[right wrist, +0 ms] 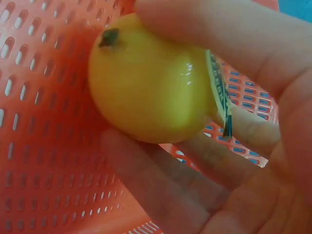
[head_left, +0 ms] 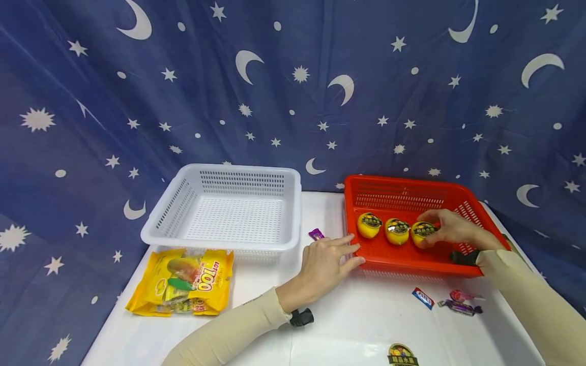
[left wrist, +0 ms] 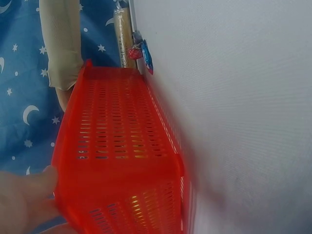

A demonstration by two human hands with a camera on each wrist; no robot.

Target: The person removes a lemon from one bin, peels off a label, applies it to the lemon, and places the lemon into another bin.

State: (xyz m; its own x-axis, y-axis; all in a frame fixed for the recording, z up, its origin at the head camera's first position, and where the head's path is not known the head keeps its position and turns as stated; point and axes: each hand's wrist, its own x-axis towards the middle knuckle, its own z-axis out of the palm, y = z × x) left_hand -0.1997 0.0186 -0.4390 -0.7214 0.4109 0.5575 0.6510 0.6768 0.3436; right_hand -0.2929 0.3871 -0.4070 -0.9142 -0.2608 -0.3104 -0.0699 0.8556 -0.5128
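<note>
In the head view, my right hand [head_left: 447,226] reaches into the red basket [head_left: 407,264] and grips the rightmost yellow lemon [head_left: 422,233]. The right wrist view shows thumb and fingers around this lemon [right wrist: 146,83], its dark stem end exposed and a label on its side. Two more labelled lemons, a middle one [head_left: 397,232] and a left one [head_left: 369,225], lie beside it in a row. My left hand [head_left: 324,262] rests its fingertips on the basket's front left rim. Seen from the left wrist, those fingers [left wrist: 36,187] touch the rim from above.
A white basket [head_left: 293,239] stands left, behind a yellow candy bag [head_left: 183,282]. A purple-wrapped candy [head_left: 316,234] lies between the baskets. In front of the red basket are a blue-and-red candy [head_left: 423,298], a lollipop [head_left: 462,296] and a dark-purple candy [head_left: 460,307]. A fruit label [head_left: 403,355] lies nearest.
</note>
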